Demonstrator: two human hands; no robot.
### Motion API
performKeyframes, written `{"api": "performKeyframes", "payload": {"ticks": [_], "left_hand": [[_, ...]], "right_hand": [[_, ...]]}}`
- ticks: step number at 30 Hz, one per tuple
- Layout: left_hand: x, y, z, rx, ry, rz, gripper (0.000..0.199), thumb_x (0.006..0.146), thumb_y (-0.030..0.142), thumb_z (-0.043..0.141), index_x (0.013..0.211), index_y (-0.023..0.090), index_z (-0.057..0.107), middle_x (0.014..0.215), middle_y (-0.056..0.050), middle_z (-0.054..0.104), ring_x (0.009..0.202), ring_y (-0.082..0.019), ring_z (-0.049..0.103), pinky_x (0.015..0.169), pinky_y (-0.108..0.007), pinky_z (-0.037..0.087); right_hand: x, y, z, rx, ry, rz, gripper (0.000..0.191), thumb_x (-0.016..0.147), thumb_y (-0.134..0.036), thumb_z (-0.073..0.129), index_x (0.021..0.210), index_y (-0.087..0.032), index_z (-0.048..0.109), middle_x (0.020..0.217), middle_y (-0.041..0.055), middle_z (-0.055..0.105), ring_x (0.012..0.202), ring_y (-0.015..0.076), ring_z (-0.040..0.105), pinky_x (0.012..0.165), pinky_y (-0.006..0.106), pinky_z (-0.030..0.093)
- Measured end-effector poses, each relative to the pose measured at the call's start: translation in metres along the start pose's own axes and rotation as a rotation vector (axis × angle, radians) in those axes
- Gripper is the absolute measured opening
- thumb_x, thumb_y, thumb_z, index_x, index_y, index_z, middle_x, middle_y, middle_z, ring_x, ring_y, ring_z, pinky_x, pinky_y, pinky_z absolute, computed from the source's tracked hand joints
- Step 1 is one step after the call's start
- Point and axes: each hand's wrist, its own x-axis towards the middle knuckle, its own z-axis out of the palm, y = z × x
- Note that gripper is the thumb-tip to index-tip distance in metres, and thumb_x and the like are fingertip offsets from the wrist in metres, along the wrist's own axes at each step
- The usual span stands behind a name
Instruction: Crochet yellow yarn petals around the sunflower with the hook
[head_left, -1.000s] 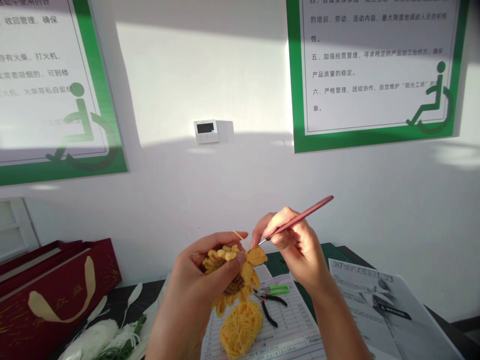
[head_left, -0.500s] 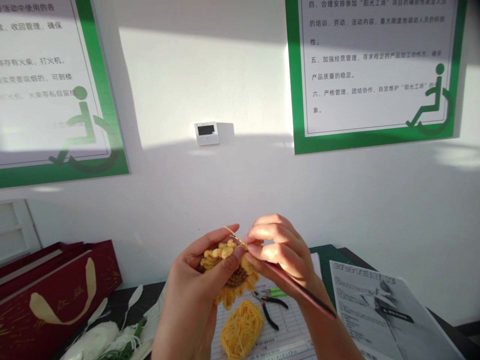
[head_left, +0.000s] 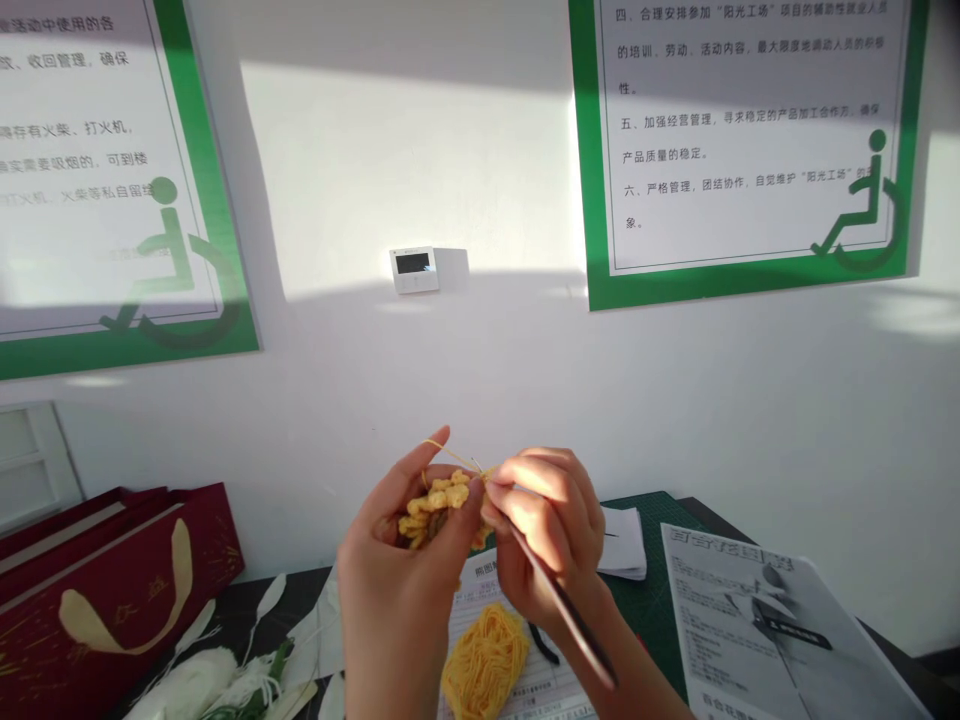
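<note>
My left hand (head_left: 409,540) pinches a yellow crocheted piece (head_left: 437,508) between thumb and fingers, its index finger raised with a strand of yellow yarn (head_left: 448,452) running over it. My right hand (head_left: 551,520) grips a crochet hook with a dark handle (head_left: 559,600), whose metal tip meets the yarn at the top edge of the piece, beside my left thumb. Both hands nearly touch. Below them a ball of yellow yarn (head_left: 485,660) lies on a printed sheet. My left hand hides much of the crocheted piece.
Dark red gift bags (head_left: 127,590) stand at the left, with white yarn (head_left: 187,685) near them. A green cutting mat (head_left: 652,590) and a printed leaflet (head_left: 750,600) lie at the right. Pliers (head_left: 544,645) are mostly hidden behind my right arm. Posters hang on the wall behind.
My right hand has turned and the hook's handle points more steeply down. My left index finger has lifted up and left, drawing out the yarn. The crocheted piece has tilted, showing less of its brown centre.
</note>
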Motion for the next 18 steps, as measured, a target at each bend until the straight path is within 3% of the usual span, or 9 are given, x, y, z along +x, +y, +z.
{"api": "performKeyframes", "payload": {"ticks": [2, 5, 10, 12, 15, 18], "left_hand": [[-0.001, -0.002, -0.001, 0.105, 0.02, 0.093, 0.048, 0.064, 0.02, 0.094, 0.111, 0.022, 0.083, 0.087, -0.002, 0.08, 0.074, -0.016, 0.069, 0.065, -0.021, 0.058], [0.0, -0.002, -0.002, 0.094, -0.007, 0.088, 0.039, 0.065, 0.021, 0.093, 0.103, 0.022, 0.085, 0.087, -0.003, 0.079, 0.074, -0.016, 0.068, 0.062, -0.02, 0.057], [0.005, 0.004, -0.006, -0.038, -0.131, -0.073, 0.043, 0.06, 0.022, 0.096, 0.101, 0.02, 0.086, 0.077, -0.002, 0.073, 0.063, -0.014, 0.066, 0.056, -0.022, 0.056], [0.006, 0.006, -0.008, -0.067, -0.155, -0.115, 0.045, 0.059, 0.02, 0.097, 0.102, 0.02, 0.086, 0.079, -0.003, 0.074, 0.066, -0.015, 0.068, 0.059, -0.023, 0.058], [0.008, 0.006, -0.01, -0.082, -0.152, -0.125, 0.046, 0.058, 0.019, 0.098, 0.103, 0.02, 0.086, 0.08, -0.003, 0.074, 0.067, -0.015, 0.068, 0.062, -0.023, 0.059], [0.006, 0.006, -0.009, -0.088, -0.121, -0.115, 0.044, 0.058, 0.019, 0.098, 0.101, 0.02, 0.086, 0.078, -0.002, 0.074, 0.066, -0.014, 0.068, 0.061, -0.022, 0.058]], "right_hand": [[0.005, -0.002, -0.007, 0.015, -0.027, 0.036, 0.014, 0.097, -0.01, 0.052, 0.098, -0.021, 0.06, 0.086, 0.0063, 0.067, 0.081, 0.0213, 0.062, 0.074, 0.038, 0.055], [0.011, 0.0, -0.019, 0.106, -0.066, 0.185, 0.012, 0.1, -0.015, 0.05, 0.096, -0.022, 0.059, 0.078, 0.0024, 0.063, 0.071, 0.0184, 0.06, 0.07, 0.036, 0.05], [0.014, 0.012, -0.02, 0.666, -0.155, 0.882, 0.023, 0.104, -0.032, 0.053, 0.083, -0.022, 0.056, 0.067, -0.0031, 0.056, 0.062, 0.013, 0.054, 0.064, 0.028, 0.044], [0.013, 0.016, -0.015, 0.934, -0.205, 1.045, 0.027, 0.101, -0.039, 0.06, 0.081, -0.022, 0.052, 0.064, -0.004, 0.056, 0.064, 0.013, 0.053, 0.066, 0.027, 0.044], [0.009, 0.018, -0.006, 1.116, -0.226, 1.035, 0.029, 0.097, -0.038, 0.067, 0.082, -0.024, 0.047, 0.066, -0.0052, 0.056, 0.065, 0.0126, 0.05, 0.065, 0.026, 0.042], [0.004, 0.019, -0.004, 0.964, -0.174, 0.792, 0.02, 0.099, -0.032, 0.064, 0.087, -0.025, 0.051, 0.072, -0.0039, 0.056, 0.069, 0.014, 0.053, 0.064, 0.028, 0.043]]}}
